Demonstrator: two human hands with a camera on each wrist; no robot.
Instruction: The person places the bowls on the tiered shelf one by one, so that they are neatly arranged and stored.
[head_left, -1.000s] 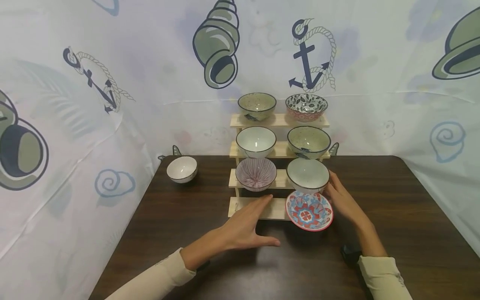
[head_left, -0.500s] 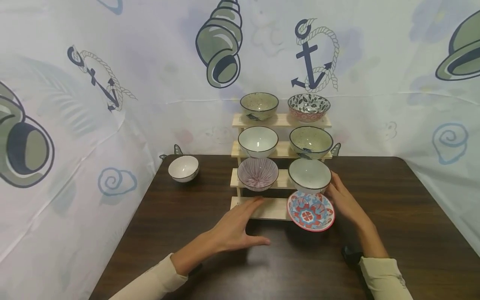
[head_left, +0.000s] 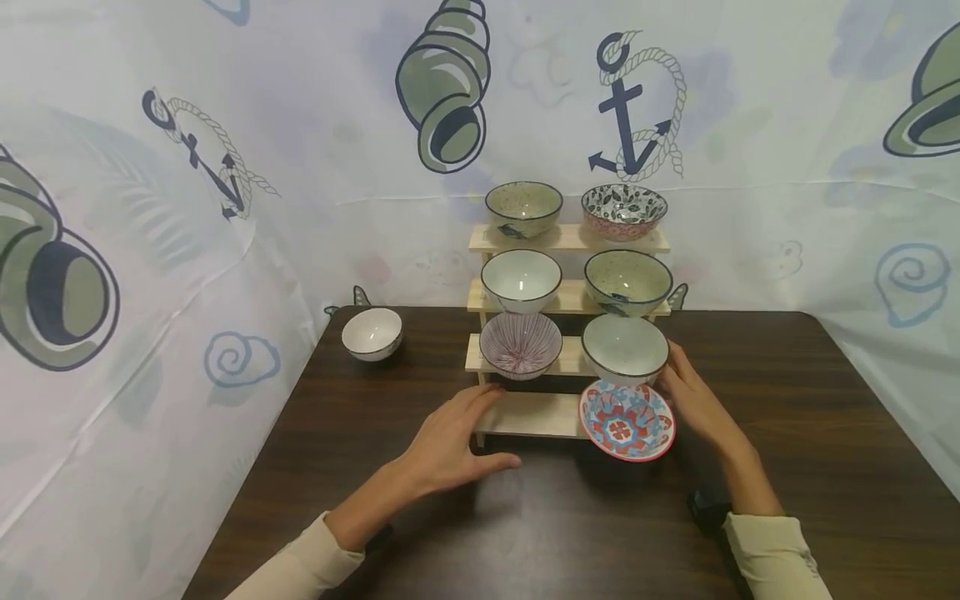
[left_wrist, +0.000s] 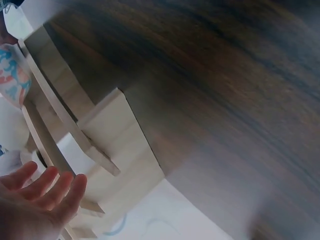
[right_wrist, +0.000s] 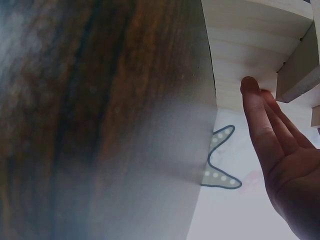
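Note:
In the head view a tiered wooden stand (head_left: 528, 415) carries several bowls. On its lowest shelf, at the right, a red-and-blue patterned bowl (head_left: 627, 421) tilts forward. One tier up are a purple striped bowl (head_left: 521, 346) and a pale bowl with a dark rim (head_left: 626, 348). My left hand (head_left: 450, 437) is at the lowest shelf's left end, thumb spread, holding nothing. My right hand (head_left: 697, 400) is at the stand's right side, fingertips partly hidden by bowls. The right wrist view shows its straight fingers (right_wrist: 257, 117) against the stand's side panel.
Higher tiers hold a white bowl (head_left: 521, 281), two speckled greenish bowls, one of them lower right (head_left: 628, 282), and a leaf-patterned bowl (head_left: 624, 212). A small white bowl (head_left: 372, 333) sits at the back left of the dark table (head_left: 570, 533). Printed cloth (head_left: 315, 100) hangs behind.
My left hand has moved left along the lowest shelf, away from the patterned bowl. My right hand stays by the stand's right side. The head view has shifted slightly.

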